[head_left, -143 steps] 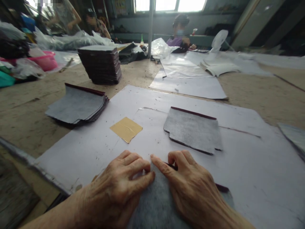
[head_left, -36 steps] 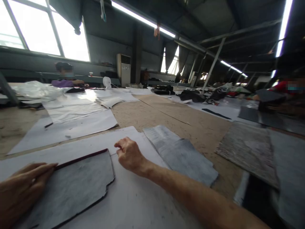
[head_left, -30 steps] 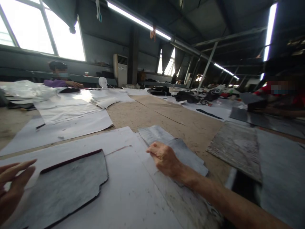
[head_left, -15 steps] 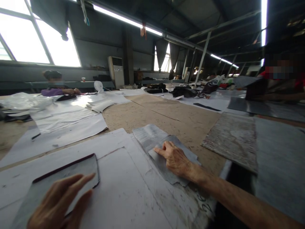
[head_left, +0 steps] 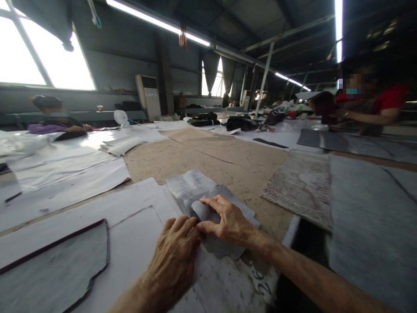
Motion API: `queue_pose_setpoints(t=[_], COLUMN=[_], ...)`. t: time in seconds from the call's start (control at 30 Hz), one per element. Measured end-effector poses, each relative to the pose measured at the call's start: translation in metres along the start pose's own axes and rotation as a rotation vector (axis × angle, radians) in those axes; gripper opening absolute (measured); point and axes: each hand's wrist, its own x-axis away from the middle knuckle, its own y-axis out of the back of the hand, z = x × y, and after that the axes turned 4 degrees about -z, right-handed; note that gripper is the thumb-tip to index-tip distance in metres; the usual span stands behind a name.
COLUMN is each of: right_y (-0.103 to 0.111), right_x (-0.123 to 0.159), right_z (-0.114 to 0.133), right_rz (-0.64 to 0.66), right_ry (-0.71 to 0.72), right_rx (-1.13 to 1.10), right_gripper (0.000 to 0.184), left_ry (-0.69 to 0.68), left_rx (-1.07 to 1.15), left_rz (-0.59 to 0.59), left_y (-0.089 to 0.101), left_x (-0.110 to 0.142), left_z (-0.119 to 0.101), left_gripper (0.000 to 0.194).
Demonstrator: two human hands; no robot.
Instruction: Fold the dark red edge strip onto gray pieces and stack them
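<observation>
My right hand (head_left: 228,219) lies on a small stack of grey felt-backed pieces (head_left: 208,195) at the right edge of the white paper sheet (head_left: 137,226), fingers curled and pinching the corner of the top piece. My left hand (head_left: 176,256) has come beside it, fingers bent and touching the same piece's near edge. Another grey piece with a dark maroon edge (head_left: 52,269) lies flat on the paper at the lower left, apart from both hands.
The brown tabletop (head_left: 202,152) stretches ahead with white sheets (head_left: 65,169) at left and large grey mats (head_left: 358,204) at right. A person in red (head_left: 368,104) works at the far right; another sits at the far left (head_left: 52,124).
My view swung right from the maroon-edged piece. My right hand reached to the grey stack and gripped its top piece; my left hand left the maroon-edged piece and joined it.
</observation>
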Motion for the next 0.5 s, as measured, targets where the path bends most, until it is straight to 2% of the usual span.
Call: queue_pose_setpoints(t=[0.17, 0.27, 0.3, 0.37, 0.43, 0.5], right_y=[-0.005, -0.004, -0.002, 0.006, 0.024, 0.053], right_x=[0.005, 0.004, 0.002, -0.006, -0.015, -0.022], right_z=[0.010, 0.006, 0.001, -0.013, -0.033, -0.055], right_rz=[-0.071, -0.113, -0.133, -0.165, -0.194, -0.266], right_ry=[0.013, -0.067, -0.118, -0.238, -0.365, -0.471], right_rx=[-0.016, -0.066, -0.091, -0.160, -0.248, -0.325], right_gripper=[0.064, 0.070, 0.064, 0.041, 0.022, 0.022], left_ry=[0.028, 0.060, 0.069, 0.082, 0.086, 0.089], left_rx=[0.024, 0.004, -0.007, -0.024, -0.029, -0.033], left_rz=[0.024, 0.056, 0.072, 0.084, 0.075, 0.059], left_y=[0.000, 0.001, 0.001, 0.002, 0.002, 0.003], left_x=[0.001, 0.000, -0.001, -0.001, -0.001, 0.000], left_z=[0.002, 0.000, -0.001, -0.002, -0.003, -0.003], left_gripper=[0.016, 0.015, 0.014, 0.014, 0.013, 0.014])
